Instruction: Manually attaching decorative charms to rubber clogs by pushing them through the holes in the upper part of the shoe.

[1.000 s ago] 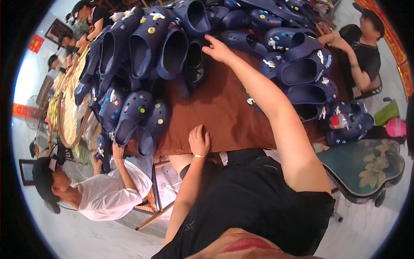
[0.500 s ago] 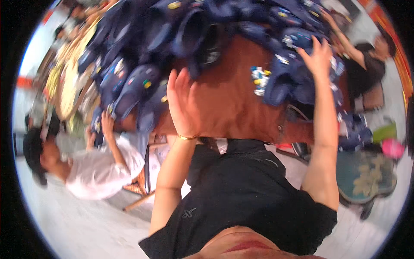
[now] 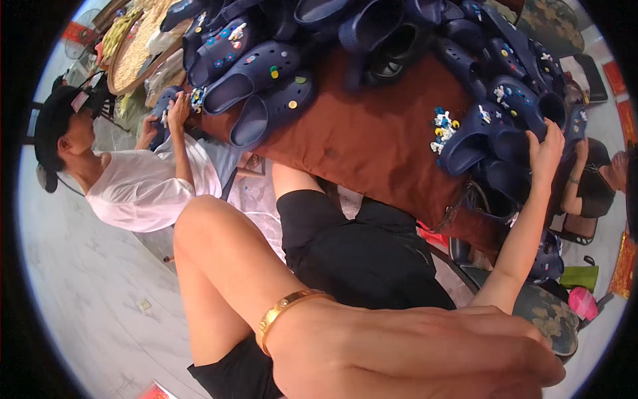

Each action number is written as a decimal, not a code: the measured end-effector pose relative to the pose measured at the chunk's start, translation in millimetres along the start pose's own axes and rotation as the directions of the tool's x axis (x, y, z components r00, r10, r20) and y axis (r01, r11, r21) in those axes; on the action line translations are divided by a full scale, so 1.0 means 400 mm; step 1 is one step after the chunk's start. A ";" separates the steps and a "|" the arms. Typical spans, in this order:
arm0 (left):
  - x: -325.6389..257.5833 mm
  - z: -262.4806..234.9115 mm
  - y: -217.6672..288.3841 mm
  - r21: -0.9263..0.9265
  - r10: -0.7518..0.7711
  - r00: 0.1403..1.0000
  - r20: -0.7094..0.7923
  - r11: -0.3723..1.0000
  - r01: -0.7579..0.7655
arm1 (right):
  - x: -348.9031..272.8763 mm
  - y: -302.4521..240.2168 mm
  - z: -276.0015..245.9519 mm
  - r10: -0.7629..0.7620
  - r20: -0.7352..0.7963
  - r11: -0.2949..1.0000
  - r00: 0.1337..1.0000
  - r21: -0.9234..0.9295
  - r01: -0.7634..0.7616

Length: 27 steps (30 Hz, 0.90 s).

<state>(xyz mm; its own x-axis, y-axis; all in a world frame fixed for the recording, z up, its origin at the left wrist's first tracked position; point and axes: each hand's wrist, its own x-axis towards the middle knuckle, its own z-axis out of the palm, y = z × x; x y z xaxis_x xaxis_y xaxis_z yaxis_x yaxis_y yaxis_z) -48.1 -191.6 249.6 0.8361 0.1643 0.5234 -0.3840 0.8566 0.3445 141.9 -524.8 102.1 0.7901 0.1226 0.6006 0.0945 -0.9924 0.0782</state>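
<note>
Navy clogs with small holes and coloured charms lie in a heap over a brown cloth. At the right side, my right hand [image 3: 546,149] reaches in among them, thumb and fingers apart. Its fingertips meet the heel end of a navy clog [image 3: 522,100]; I see no clear grip. Beside it lies another navy clog [image 3: 473,136] with a white charm. My left hand [image 3: 405,346] is very close and large at the lower edge, arm bent, a gold bracelet [image 3: 282,309] on the wrist. Its back shows; the fingers are turned out of sight, so whether it holds anything is hidden.
A pile of white, yellow and blue charms [image 3: 444,132] lies on the brown cloth [image 3: 372,126]. At left, a person in white [image 3: 143,186] handles a clog. Another person in black [image 3: 591,179] sits at right. A patterned stool [image 3: 558,319] stands near my right arm.
My left hand has swung from above the cloth back toward me, its arm bending. My right hand has moved onto clogs at the right. The view has shifted, and the picture is sharper.
</note>
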 end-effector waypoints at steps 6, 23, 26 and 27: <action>0.009 0.062 0.008 0.055 -0.096 0.952 -0.292 0.992 0.116 | -0.068 -0.257 -0.064 -0.149 -0.128 0.918 0.980 0.351 0.185; 0.021 -0.052 -0.040 0.744 -0.806 0.240 0.541 0.591 0.310 | -0.401 -0.667 0.159 -0.458 0.021 0.547 0.889 0.795 0.263; -0.017 -0.081 -0.055 0.597 -0.510 0.620 0.596 0.798 0.082 | -0.368 -0.622 0.155 -0.361 -0.006 0.605 0.933 0.760 0.239; -0.029 -0.094 -0.070 0.481 -0.240 0.823 0.514 0.875 -0.046 | -0.362 -0.595 0.158 -0.316 0.010 0.632 0.949 0.748 0.203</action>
<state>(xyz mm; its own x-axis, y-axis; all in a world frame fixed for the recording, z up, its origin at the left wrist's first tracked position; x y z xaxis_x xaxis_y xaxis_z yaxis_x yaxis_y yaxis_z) -32.4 -199.4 204.5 0.5791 -0.3217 0.7491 -0.5628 0.5071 0.6528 43.4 -306.5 -53.8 0.7257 0.4301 0.5371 0.6729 -0.6064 -0.4237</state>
